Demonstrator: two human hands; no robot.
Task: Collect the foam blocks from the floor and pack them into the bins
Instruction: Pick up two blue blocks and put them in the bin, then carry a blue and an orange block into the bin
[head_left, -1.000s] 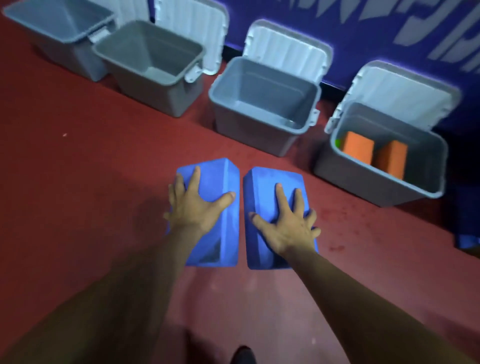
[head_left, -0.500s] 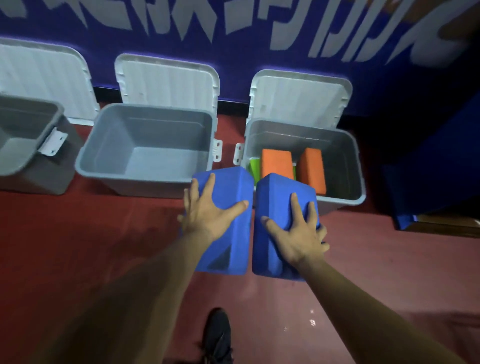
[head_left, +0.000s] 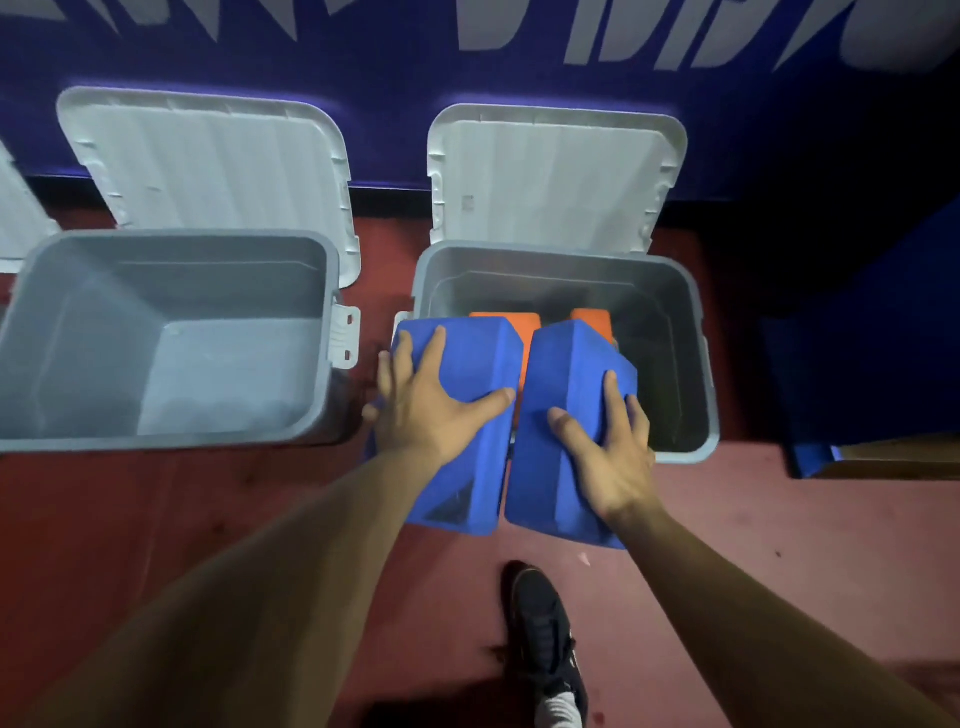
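I carry two blue foam blocks side by side over the near rim of the right grey bin (head_left: 696, 364). My left hand (head_left: 426, 405) grips the left blue block (head_left: 467, 457) from above, thumb on its inner side. My right hand (head_left: 608, 447) grips the right blue block (head_left: 550, 467) the same way. The front ends of both blocks reach over the bin's opening. Two orange foam blocks (head_left: 498, 319) lie inside that bin, mostly hidden behind the blue ones.
An empty grey bin (head_left: 171, 338) stands to the left, its white lid (head_left: 208, 161) leaning open against the purple wall. The right bin's lid (head_left: 550, 176) also stands open. My black shoe (head_left: 540, 629) is on the red floor below the blocks. A blue object (head_left: 862, 364) stands at the right.
I have stepped closer to the bins. Both blue blocks moved forward with my hands and now hang over the right bin's near edge.
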